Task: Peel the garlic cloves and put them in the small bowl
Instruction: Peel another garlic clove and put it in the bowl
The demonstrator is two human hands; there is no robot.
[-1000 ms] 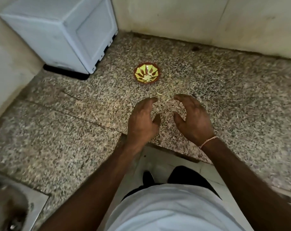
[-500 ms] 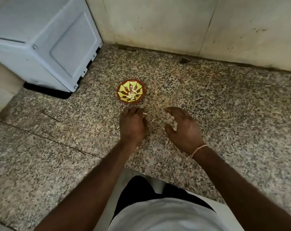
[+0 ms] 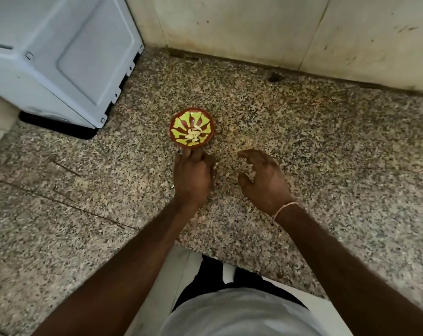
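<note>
L hand [image 3: 193, 177] knuckles-up, grip unclear, fingertips just below small bowl [image 3: 192, 127] w/ garlic cloves [image 3: 192, 137]; R hand [image 3: 263, 178] loosely spread alongside.

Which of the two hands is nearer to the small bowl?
The left hand: its fingertips almost reach the rim of the small bowl, while the right hand stays off to the side, fingers spread.

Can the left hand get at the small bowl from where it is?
Probably yes. The left hand lies on the speckled counter just in front of the small bowl, its fingertips at the near rim. Nothing stands between them; the right hand is off to the side.
</note>
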